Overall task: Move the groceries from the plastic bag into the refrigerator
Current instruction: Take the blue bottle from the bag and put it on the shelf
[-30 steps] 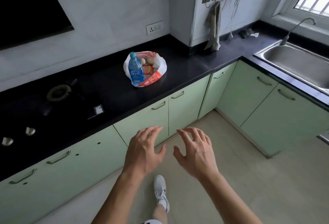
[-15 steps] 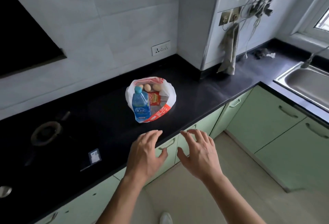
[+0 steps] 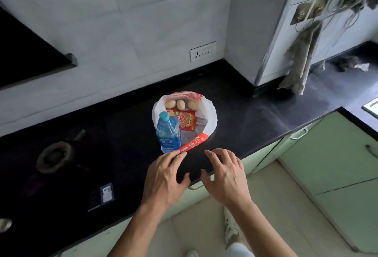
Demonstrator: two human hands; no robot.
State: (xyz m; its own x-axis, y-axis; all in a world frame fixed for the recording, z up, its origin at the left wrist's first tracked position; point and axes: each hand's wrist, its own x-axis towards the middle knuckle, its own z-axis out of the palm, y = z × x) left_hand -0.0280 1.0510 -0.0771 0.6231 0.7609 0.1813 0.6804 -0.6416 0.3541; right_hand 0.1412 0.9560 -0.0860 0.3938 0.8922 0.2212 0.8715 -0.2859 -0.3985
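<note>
plastic bag on the black counter, mouth wide open and facing up, directly ahead of both hands. left hand nearer: fingertips reaching the bag's near red-printed rim, touching or just short of it, cannot tell which. right hand just to the right of that rim, over the counter edge, apart from the bag. both hands empty, fingers spread and slightly curled, palms down, clamped on nothing.

contents of the bag, near to far: blue water bottle at the near left, standing upright with a slight lean, cap up, long axis roughly vertical; red and yellow packet lying flat behind and to the right of the bottle; three eggs in a row along the far side. grey patch in the near right of the bag, too unclear to name.

judged stage: start of the task, nothing yet taken out, no refrigerator in view. bottle closest to the left hand and tallest, so probably the easiest first pick, gripped around the body from the side. eggs farthest away and breakable, likely needing a reach over the packet and a light hold.

elsewhere on the counter: stove burner well to the left; wall socket above the back edge.
</note>
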